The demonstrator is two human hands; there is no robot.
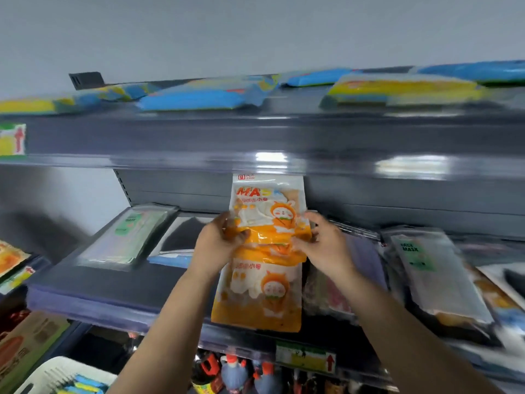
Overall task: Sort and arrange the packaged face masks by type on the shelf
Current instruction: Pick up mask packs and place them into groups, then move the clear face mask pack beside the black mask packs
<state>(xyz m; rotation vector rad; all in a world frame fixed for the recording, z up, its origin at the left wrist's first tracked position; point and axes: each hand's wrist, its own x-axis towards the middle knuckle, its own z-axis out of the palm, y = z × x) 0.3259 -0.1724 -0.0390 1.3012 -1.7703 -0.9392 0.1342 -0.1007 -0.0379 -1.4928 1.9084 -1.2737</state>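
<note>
On the middle shelf (pixel 93 291), right at the front edge, both hands are holding up a little stack of orange mask packs (pixel 265 245), one pack sitting higher and another hanging lower in front of it, so they're overlapping. The left hand (pixel 216 243) is pinching the stack's left edge with thumb on the front, and the right hand (pixel 321 245) is gripping the right edge with its fingers curling around it. The packs are glossy, crinkly plastic pouches, rectangular, orange and white with a cartoon character and "MASK" printed on top.

The shelf itself is dark grey metal with a clear plastic price strip along the front. Lying flat on it to the left are a pale green pack (pixel 127 234) and a black mask pack (pixel 184 234), with a blue pack (pixel 170 261) poking out under the black one. To the right a clear "FACE MASK" pack (pixel 431 268) is lying tilted over other pouches, and a pinkish pack (pixel 329 294) is sitting just beside the orange ones.

The top shelf (pixel 255 135) is holding flat blue packs (pixel 199 98) and yellow packs (pixel 403 89), all pretty blurry. Down at the bottom left a white slatted basket (pixel 54 373) is holding a few blue and yellow packs, can't tell more than that
</note>
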